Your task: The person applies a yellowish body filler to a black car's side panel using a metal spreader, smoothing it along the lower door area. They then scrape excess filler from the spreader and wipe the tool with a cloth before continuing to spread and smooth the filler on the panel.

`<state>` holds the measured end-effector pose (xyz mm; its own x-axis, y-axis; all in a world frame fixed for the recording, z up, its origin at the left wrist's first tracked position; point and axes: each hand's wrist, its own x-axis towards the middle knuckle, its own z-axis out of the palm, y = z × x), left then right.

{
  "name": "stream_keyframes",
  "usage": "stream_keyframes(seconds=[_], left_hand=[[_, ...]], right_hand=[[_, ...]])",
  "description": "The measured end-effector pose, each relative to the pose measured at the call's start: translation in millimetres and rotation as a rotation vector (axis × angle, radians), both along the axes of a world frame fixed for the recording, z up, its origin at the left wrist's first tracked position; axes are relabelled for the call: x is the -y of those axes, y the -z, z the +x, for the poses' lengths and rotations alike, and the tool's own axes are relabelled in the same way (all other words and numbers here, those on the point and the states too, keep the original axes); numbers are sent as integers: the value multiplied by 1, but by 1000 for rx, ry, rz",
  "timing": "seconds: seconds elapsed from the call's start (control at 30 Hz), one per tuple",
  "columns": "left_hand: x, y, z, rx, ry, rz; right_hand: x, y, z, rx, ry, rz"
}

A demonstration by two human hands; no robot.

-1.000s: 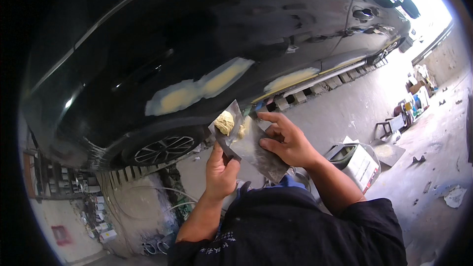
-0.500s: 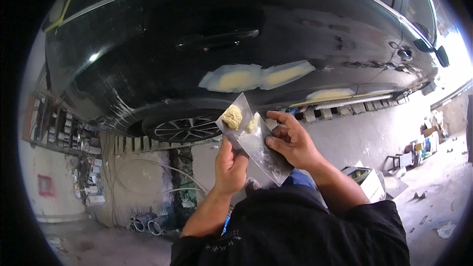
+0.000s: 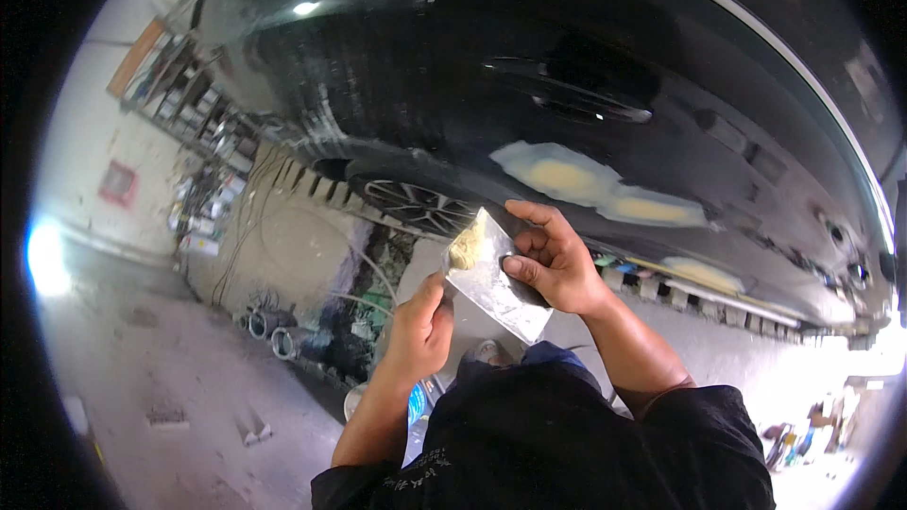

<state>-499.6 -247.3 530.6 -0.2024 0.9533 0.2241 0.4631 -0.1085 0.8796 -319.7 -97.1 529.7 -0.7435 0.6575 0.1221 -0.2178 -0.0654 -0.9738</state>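
In front of my body I hold two flat, thin putty spreaders (image 3: 505, 297), one lying over the other so that their edges are hard to tell apart. A lump of pale yellow putty (image 3: 465, 250) sits at the far left corner, smeared up along the edge. My left hand (image 3: 420, 331) is closed on the left edge, its thumb pointing up. With thumb and bent fingers, my right hand (image 3: 559, 269) grips from the right, index finger raised. Beyond is a dark car (image 3: 425, 66) with a pale yellow filler patch (image 3: 567, 175) ringed in grey on its side.
Below the car body is a spoked wheel (image 3: 420, 203). Shelves (image 3: 179, 76) crowded with cans and boxes line the left wall. Dark ring-ended pipes (image 3: 283, 340) and a thin hose (image 3: 368, 260) lie on the floor. A bucket (image 3: 354, 401) stands by my left forearm.
The view has swung left, so the car sits tilted and further right. The spreaders have come closer together, and the putty that showed as two lumps now appears as one smeared mass.
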Motion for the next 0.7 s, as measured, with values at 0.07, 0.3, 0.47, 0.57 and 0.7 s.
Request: stream_keyframes(seconds=[0.07,0.3,0.47,0.57,0.7], left_hand=[[16,-8,-13,-85,-81,-37],[92,-13,-62,-81,-321,-194],[143,11,-108,12,-318,-352],[181,37,-159,616,-473,-4],[216,37,-214,873,-459,173]], right_hand=[[-4,0,-23,-38,-112,-35],[8,8,-123,-91,-459,-6],[27,-9,-213,-108,-460,198],[46,-29,-265,-189,-473,350],[90,-60,-326,-309,-497,1103]])
